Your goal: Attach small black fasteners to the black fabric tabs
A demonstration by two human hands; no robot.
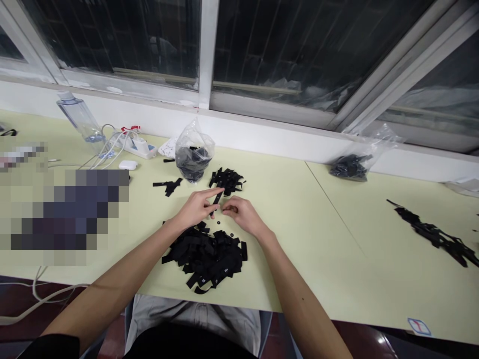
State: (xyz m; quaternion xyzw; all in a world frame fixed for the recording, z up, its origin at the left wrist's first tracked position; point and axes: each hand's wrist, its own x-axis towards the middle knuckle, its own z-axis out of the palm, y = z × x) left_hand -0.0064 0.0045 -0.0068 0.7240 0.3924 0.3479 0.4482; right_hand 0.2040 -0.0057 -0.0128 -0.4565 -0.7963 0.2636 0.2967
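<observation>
My left hand pinches a short black strip between its fingers, the strip tilted over the table. Just to its right, my right hand has its fingertips drawn together; what they hold, if anything, is too small to name. Below both hands lies a large pile of black strips. Beyond them sits a smaller pile of black pieces. Two small black rings, one of them nearer the large pile, lie on the table between the hands and that pile.
A clear bag with black pieces stands behind the left hand, near loose strips. Left are a bottle, a power strip and cables. Another bag and black strips lie right on the pale table.
</observation>
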